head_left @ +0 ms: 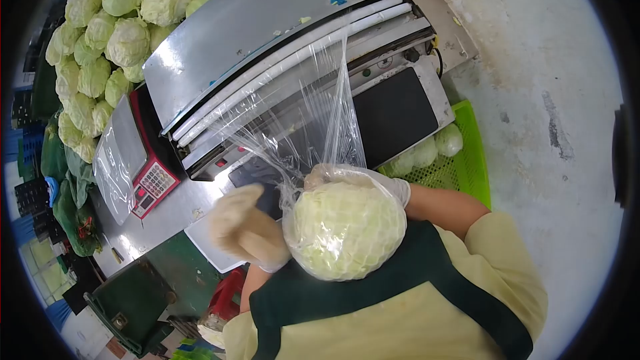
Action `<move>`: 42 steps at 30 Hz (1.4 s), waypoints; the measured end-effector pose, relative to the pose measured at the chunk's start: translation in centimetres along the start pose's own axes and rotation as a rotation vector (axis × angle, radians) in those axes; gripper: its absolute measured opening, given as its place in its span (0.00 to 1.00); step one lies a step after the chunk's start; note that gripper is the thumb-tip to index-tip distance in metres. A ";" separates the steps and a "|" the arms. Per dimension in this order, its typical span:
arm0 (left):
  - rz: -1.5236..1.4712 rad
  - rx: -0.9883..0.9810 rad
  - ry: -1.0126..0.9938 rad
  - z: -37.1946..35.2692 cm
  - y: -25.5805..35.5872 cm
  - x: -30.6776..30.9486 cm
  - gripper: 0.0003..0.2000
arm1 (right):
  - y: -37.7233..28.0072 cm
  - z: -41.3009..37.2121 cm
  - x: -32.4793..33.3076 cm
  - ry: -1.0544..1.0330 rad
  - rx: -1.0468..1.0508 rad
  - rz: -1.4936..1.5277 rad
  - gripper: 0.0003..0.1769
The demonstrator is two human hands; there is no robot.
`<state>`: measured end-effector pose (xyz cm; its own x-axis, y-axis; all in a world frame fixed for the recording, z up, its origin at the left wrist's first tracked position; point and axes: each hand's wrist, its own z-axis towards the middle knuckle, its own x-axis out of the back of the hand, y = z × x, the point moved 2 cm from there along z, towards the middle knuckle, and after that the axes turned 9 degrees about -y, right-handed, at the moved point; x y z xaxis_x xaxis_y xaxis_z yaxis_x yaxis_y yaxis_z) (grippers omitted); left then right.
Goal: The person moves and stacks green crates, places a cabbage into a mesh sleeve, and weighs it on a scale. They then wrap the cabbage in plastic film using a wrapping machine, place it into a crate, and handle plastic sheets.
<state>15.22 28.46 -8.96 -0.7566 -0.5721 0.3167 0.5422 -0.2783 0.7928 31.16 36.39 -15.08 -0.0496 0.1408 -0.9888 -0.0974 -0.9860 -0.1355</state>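
Note:
A pale green cabbage [350,230] is close against my chest, with clear plastic film [341,113] stretched over it. The film runs from the cabbage up to the roller of the wrapping machine [293,67], gathered in creases. My right hand [357,177], in a thin glove, grips the far top side of the cabbage, its fingers partly hidden by film and cabbage. My left hand [245,227], also gloved, is raised just left of the cabbage and smeared by motion, so its fingers are unclear.
A heap of cabbages [123,33] fills the back left. A red scale [155,183] stands left of the machine, and a dark hot plate [395,115] sits at its front right. A green basket [477,160] at right holds several wrapped cabbages [427,152]. A white tray [208,243] lies by my left hand.

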 end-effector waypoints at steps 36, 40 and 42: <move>-1.077 0.610 -0.718 2.1 -0.1 -1.8 0.18 | -8.5 -0.1 -2.7 0.930 0.365 -0.762 0.13; -1.155 0.820 -0.578 1.6 0.4 -1.8 0.25 | -7.8 -0.5 -2.4 1.010 0.538 -0.930 0.12; -1.205 0.935 -0.491 1.5 0.4 -1.9 0.30 | -7.6 -0.8 -1.8 1.136 0.488 -1.045 0.12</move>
<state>16.30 30.58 -8.45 -0.6963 -0.0351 -0.7169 -0.6934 0.2911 0.6591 32.80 43.52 -12.33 0.9384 0.3425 -0.0459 0.0840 -0.3550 -0.9311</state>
